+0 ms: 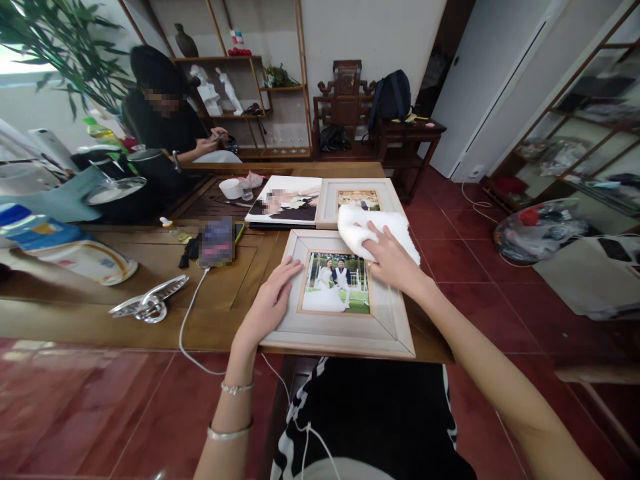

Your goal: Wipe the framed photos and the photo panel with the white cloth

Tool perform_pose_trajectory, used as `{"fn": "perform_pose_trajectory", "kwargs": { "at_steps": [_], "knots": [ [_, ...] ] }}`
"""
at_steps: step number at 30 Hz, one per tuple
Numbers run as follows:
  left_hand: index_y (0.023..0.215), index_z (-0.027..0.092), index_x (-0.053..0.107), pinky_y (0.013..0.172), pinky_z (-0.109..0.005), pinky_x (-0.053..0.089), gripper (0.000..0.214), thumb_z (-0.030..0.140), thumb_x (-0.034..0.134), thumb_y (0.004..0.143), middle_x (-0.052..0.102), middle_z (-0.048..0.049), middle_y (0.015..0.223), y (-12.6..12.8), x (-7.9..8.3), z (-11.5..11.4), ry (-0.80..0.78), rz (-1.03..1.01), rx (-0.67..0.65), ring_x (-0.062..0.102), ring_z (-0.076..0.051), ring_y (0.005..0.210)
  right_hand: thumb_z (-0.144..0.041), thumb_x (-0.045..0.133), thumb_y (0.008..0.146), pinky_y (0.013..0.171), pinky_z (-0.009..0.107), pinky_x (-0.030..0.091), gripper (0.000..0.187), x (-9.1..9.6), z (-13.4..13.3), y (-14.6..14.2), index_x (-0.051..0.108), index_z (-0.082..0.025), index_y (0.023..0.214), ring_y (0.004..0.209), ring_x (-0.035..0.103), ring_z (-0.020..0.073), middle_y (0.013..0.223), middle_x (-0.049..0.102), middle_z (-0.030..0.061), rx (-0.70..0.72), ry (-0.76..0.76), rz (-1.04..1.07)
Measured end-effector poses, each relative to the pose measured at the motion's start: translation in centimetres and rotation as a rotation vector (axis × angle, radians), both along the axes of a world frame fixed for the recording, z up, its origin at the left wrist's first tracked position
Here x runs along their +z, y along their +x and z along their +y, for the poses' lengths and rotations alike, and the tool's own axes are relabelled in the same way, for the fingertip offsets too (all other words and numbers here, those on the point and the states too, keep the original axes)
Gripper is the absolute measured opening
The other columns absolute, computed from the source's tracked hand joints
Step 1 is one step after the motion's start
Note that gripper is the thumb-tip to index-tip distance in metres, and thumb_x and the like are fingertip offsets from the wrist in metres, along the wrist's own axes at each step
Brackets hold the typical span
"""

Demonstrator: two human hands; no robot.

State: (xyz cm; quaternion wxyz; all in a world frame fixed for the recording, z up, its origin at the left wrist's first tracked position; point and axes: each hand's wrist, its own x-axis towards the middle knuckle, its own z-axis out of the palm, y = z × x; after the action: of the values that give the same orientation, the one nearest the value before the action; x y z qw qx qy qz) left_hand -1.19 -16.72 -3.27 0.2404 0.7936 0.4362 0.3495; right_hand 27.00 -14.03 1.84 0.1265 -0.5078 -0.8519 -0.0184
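Observation:
A wooden picture frame (285, 331) with a wide pale border lies flat at the table's front edge. Inside it is a wedding photo (334, 283) of two people seated outdoors. My left hand (270, 297) rests on the frame's left border, fingers stretched out along it. At the upper right corner, my right hand (393, 260) grips a folded white cloth (373, 230) and presses it on the border. The cloth also covers part of a second pale frame (327, 200) behind, and hides that frame's lower right area.
Left of the second frame lies a photo panel (305, 190). A phone (217, 241) on a white cable (186, 320), a silver metal clip-like object (150, 300), a blue-and-white bottle (70, 247) and a dark pot (155, 170) stand leftward. A person (165, 127) sits across the table.

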Motion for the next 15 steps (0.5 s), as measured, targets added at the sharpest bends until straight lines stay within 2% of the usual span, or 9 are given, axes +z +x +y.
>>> {"fn": "perform_pose_trajectory", "kwargs": {
  "at_steps": [2,5,10,15],
  "knots": [
    [0.132,0.020,0.053,0.117,-0.045,0.023,0.041,0.019,0.038,0.094,0.050,-0.0079,0.142,0.0,-0.2,0.0,-0.009,-0.041,0.001,0.032,-0.022,0.141,0.003,0.045,0.072,0.112,0.061,0.021,0.052,-0.3,0.6,-0.7,0.061,-0.012,0.119,0.142,0.022,0.0372,0.149,0.040,0.0115,0.032,-0.013,-0.068],
    [0.131,0.020,0.054,0.117,-0.043,0.023,0.040,0.018,0.040,0.094,0.051,-0.0078,0.141,0.0,-0.4,0.0,-0.036,-0.107,0.000,0.033,-0.021,0.140,0.005,0.046,0.071,0.109,0.067,0.020,0.055,-0.6,-0.8,-2.0,0.063,-0.015,0.119,0.140,0.023,0.0415,0.149,0.041,0.0109,0.055,-0.049,-0.155],
    [0.128,0.021,0.056,0.118,-0.044,0.022,0.038,0.019,0.042,0.093,0.054,-0.0079,0.138,0.0,-0.5,-0.1,-0.062,-0.161,0.005,0.036,-0.021,0.138,0.003,0.049,0.071,0.109,0.067,0.021,0.049,0.3,-6.8,-2.7,0.066,-0.015,0.113,0.139,0.025,0.0433,0.149,0.039,0.0128,0.184,-0.189,-0.218],
    [0.128,0.021,0.056,0.118,-0.043,0.020,0.038,0.018,0.043,0.092,0.054,-0.0074,0.138,-0.1,-0.6,-0.1,-0.079,-0.191,-0.008,0.036,-0.020,0.138,0.001,0.051,0.070,0.105,0.064,0.032,0.048,2.0,-12.8,-3.2,0.063,-0.013,0.115,0.134,0.032,0.0456,0.148,0.039,0.0210,0.289,-0.299,-0.207]
  ]
}}
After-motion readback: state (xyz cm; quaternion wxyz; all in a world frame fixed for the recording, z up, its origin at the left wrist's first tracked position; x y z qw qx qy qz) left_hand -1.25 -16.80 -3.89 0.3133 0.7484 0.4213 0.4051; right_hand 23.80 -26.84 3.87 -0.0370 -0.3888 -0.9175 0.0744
